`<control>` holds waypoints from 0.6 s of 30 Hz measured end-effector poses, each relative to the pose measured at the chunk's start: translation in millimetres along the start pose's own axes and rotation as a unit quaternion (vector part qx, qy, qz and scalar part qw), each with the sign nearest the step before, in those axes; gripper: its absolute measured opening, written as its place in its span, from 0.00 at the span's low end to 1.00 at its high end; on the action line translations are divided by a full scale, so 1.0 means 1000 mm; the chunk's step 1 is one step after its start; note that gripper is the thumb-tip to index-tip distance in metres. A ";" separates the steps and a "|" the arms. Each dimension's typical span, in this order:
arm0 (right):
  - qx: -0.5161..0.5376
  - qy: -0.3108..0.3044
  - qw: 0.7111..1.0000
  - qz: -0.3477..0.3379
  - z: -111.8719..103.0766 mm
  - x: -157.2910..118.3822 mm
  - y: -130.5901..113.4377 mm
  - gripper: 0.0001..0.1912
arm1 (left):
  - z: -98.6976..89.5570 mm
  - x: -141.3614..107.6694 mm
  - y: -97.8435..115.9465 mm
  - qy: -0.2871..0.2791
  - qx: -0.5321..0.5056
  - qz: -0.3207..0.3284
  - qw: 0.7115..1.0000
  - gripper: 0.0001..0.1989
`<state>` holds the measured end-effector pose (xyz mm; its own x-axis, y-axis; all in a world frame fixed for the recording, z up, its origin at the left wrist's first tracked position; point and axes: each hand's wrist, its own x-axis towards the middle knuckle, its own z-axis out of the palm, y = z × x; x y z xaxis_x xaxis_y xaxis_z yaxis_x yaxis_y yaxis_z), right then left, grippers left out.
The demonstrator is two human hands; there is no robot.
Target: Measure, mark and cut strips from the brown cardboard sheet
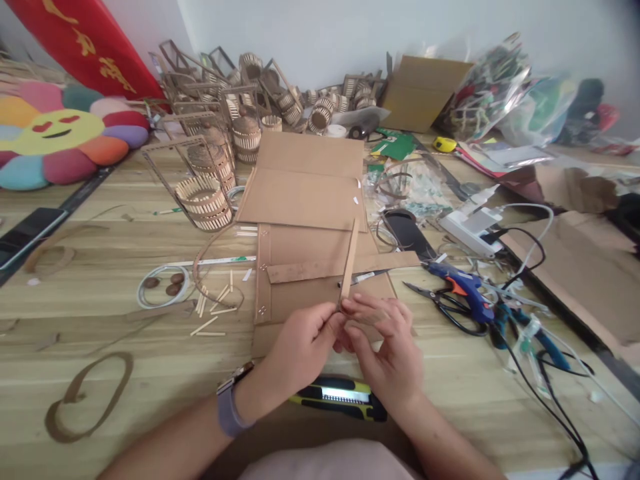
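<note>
A thin, flat wooden strip points away from me, its near end between my two hands. My left hand, with a watch on the wrist, is closed on that end. Beside it my right hand pinches at the same place with curled fingers; the fingertips partly hide the contact. Below the hands lies a yellow and black utility knife. Under and beyond them are cardboard sheets, with a broad brown strip and a pen lying across the lower sheet.
Small slatted baskets crowd the back left. To the right lie black scissors, a blue glue gun with cables, and a power strip. Short sticks, a white ring around brown balls, and a curled strip lie left.
</note>
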<state>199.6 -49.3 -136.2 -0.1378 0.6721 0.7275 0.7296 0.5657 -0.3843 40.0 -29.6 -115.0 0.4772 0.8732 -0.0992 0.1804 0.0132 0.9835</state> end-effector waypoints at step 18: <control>0.149 0.064 0.972 0.170 -0.001 0.000 -0.002 0.10 | -0.006 0.001 0.000 -0.080 0.034 0.061 0.994 0.15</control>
<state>198.6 -51.3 -134.7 0.1748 0.7904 0.5872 0.4890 0.4479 -0.7485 35.6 -26.1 -114.1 0.6294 0.7771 -0.0086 0.1678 -0.1251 0.9779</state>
